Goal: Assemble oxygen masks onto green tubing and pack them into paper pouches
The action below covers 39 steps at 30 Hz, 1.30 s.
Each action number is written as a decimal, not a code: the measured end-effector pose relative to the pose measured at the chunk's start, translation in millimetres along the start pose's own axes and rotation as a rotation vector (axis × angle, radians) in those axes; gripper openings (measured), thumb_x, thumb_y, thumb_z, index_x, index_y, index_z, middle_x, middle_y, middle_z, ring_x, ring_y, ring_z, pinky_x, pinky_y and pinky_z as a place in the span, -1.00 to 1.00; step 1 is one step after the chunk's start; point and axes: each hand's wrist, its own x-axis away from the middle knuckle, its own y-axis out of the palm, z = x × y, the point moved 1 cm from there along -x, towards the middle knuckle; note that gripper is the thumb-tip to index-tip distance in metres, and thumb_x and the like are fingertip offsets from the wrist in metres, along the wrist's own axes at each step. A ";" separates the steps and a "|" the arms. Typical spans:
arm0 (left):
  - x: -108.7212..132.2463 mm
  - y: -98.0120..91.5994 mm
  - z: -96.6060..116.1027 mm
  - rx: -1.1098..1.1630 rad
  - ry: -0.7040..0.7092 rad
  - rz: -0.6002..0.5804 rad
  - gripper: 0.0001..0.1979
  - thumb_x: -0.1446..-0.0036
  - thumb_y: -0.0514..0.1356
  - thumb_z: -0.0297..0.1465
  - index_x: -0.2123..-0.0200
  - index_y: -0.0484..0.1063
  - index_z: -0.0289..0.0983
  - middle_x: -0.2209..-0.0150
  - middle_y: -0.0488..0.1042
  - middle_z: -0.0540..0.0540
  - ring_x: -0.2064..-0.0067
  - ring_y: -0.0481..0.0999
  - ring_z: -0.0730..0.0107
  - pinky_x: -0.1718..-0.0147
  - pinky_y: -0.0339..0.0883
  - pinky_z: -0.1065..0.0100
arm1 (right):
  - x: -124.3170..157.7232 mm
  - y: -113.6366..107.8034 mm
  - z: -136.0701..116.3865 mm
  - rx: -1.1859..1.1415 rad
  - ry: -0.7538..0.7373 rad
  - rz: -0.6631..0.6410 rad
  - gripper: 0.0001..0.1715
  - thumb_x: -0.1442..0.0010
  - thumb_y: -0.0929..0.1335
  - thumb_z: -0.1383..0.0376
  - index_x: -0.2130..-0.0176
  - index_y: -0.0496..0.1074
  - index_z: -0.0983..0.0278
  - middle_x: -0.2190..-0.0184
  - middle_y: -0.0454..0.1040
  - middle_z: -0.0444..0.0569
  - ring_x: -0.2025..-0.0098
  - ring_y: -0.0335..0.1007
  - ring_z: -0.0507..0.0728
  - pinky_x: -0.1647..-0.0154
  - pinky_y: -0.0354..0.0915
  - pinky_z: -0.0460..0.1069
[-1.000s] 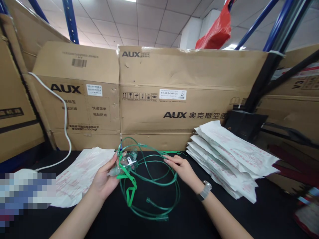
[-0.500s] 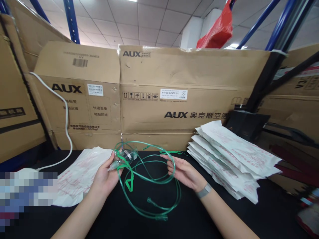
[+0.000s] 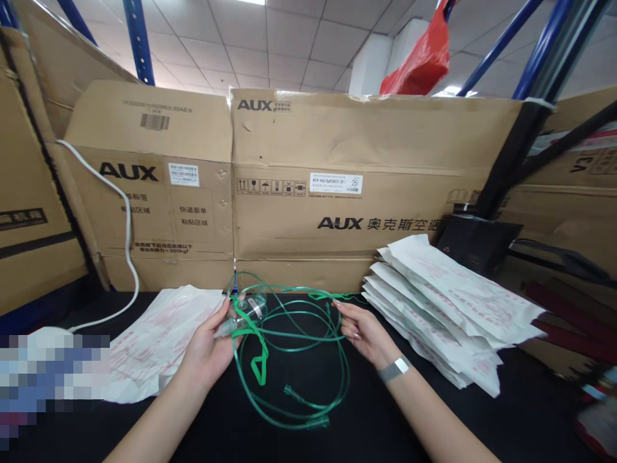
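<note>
My left hand (image 3: 216, 337) is closed around the edge of a clear green oxygen mask (image 3: 254, 308), whose bright green strap (image 3: 260, 370) dangles below it. From the mask, long green tubing (image 3: 294, 350) runs in loose coils over the black table, its end connectors (image 3: 318, 422) lying nearest me. My right hand (image 3: 364, 328) pinches one loop of this tubing between thumb and fingers at the right side of the coil. Part of the mask is covered by my left fingers.
A stack of white printed paper pouches (image 3: 443, 308) stands at the right. Another white pouch (image 3: 154, 334) lies flat at the left, near a white cable (image 3: 132, 257). Cardboard boxes (image 3: 376, 141) wall off the back. A black box (image 3: 477, 244) stands behind the stack.
My right hand has shifted slightly right, and its fingers have come together on the tubing. The upper loop has dropped and flattened, and the strap hangs a little lower.
</note>
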 end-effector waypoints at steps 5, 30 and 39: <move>1.4 2.5 -1.3 -0.026 -0.003 0.008 -0.77 -0.17 -0.04 -0.56 0.37 0.40 -0.36 0.47 0.50 -0.08 0.47 0.50 0.47 0.50 0.44 0.44 | -0.5 -3.0 -1.1 -0.026 -0.029 0.064 -0.85 0.10 0.43 0.40 0.44 0.39 0.36 0.79 -0.01 -0.35 0.77 -0.25 -0.18 0.83 -0.20 -0.24; 11.3 -1.6 2.5 -0.156 -0.262 -0.218 -0.82 -0.08 0.02 -0.54 0.43 0.42 -0.37 0.46 0.45 -0.16 0.45 0.47 0.35 0.43 0.39 0.30 | 7.2 17.8 8.6 0.357 -0.075 -0.109 -0.63 -0.10 0.28 0.07 0.12 0.41 0.14 -0.03 0.31 -0.01 -0.02 0.22 0.16 0.07 0.20 0.06; 31.9 -4.4 -3.7 -0.065 -0.384 -0.496 -0.59 0.21 0.20 -0.44 0.84 -0.02 -0.26 0.79 0.07 0.02 0.69 0.22 0.44 0.70 0.17 0.36 | 13.0 28.2 20.2 0.100 0.004 -0.203 -0.54 -0.14 0.25 0.08 -0.05 0.22 0.04 -0.13 0.18 -0.02 -0.15 0.07 0.14 -0.05 0.14 0.09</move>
